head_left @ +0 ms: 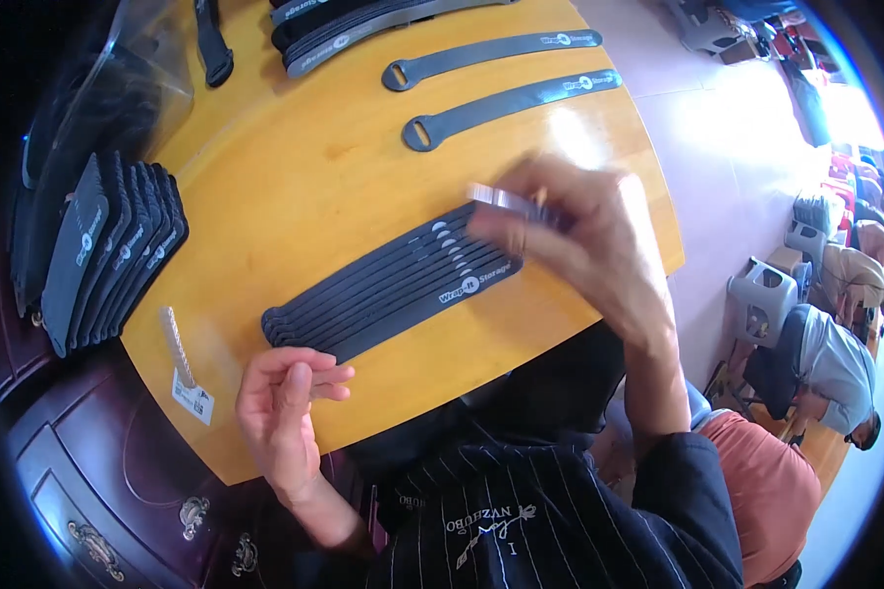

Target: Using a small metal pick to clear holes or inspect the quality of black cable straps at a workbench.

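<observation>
A row of overlapping black storage straps (373, 285) lies fanned on the table, white print showing at its right end. Over that end, my right hand (570, 221) is closed on a small flat whitish piece (496, 199), partly covered by the fingers and blurred. Close to the straps' left end, my left hand (285, 407) has its fingers apart with nothing seen in them. Farther off lie two single dark straps, an upper strap (491, 59) and a lower strap (511, 108), each with a slotted round end.
On the left, a fanned stack of black straps (118, 250) stands at the table's edge. A thin beige stack with a white label (193, 396) lies near the left corner. More straps (354, 34) are piled at the far side. People sit at right beyond a grey stool (761, 299).
</observation>
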`<state>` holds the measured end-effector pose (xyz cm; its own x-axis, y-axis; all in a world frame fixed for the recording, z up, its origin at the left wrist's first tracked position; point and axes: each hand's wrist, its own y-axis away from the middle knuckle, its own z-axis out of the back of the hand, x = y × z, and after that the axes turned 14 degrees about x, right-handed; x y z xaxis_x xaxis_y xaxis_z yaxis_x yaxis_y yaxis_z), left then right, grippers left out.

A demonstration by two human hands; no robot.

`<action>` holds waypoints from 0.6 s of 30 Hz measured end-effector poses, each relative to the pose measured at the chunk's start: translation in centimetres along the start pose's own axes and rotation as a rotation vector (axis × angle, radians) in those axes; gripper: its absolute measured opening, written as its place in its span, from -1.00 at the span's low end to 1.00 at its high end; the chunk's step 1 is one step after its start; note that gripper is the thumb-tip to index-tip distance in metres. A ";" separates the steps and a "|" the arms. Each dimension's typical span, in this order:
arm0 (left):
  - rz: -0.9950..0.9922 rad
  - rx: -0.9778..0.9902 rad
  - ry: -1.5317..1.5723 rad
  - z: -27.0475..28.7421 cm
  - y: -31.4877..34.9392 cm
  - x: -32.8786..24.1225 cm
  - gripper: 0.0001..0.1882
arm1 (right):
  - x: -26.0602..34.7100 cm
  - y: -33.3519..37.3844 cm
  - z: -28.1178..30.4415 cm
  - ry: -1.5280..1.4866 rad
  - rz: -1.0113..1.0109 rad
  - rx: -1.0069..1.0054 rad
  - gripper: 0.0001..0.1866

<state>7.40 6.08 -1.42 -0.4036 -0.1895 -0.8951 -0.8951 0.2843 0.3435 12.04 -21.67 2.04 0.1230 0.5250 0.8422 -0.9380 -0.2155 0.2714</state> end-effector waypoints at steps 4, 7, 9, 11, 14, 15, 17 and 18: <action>-0.187 0.001 -0.182 -0.9 0.6 0.7 -0.89 | -2.7 -3.9 1.6 0.445 0.170 -0.327 -0.81; -0.357 0.085 -0.320 -1.6 1.5 1.2 -0.90 | -4.1 -5.1 1.6 0.513 0.191 -0.353 -0.80; -0.321 0.153 -0.245 -2.4 2.4 1.4 -0.91 | -4.3 -4.8 1.5 0.545 0.189 -0.332 -0.79; -0.258 0.208 -0.125 -3.3 3.1 1.9 -0.88 | -3.9 -4.1 2.1 0.461 0.080 -0.253 -0.80; -0.234 0.287 -0.115 -4.6 3.0 2.9 -0.87 | -2.6 -1.4 2.6 0.432 -0.025 -0.267 -0.81; -0.240 0.318 -0.219 -4.7 2.9 3.2 -0.84 | -2.6 0.0 2.6 0.411 -0.054 -0.300 -0.83; -0.272 0.334 -0.287 -5.5 2.6 3.2 -0.82 | -2.2 3.7 2.0 0.357 -0.015 -0.337 -0.84; -0.313 0.358 -0.357 -5.8 2.3 3.8 -0.79 | -1.3 5.9 1.4 0.386 -0.078 -0.322 -0.84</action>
<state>2.73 0.53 -2.37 0.0133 -0.0053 -0.9999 -0.8167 0.5770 -0.0139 6.77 -24.71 3.22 0.1247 0.8086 0.5749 -0.9906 0.0688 0.1181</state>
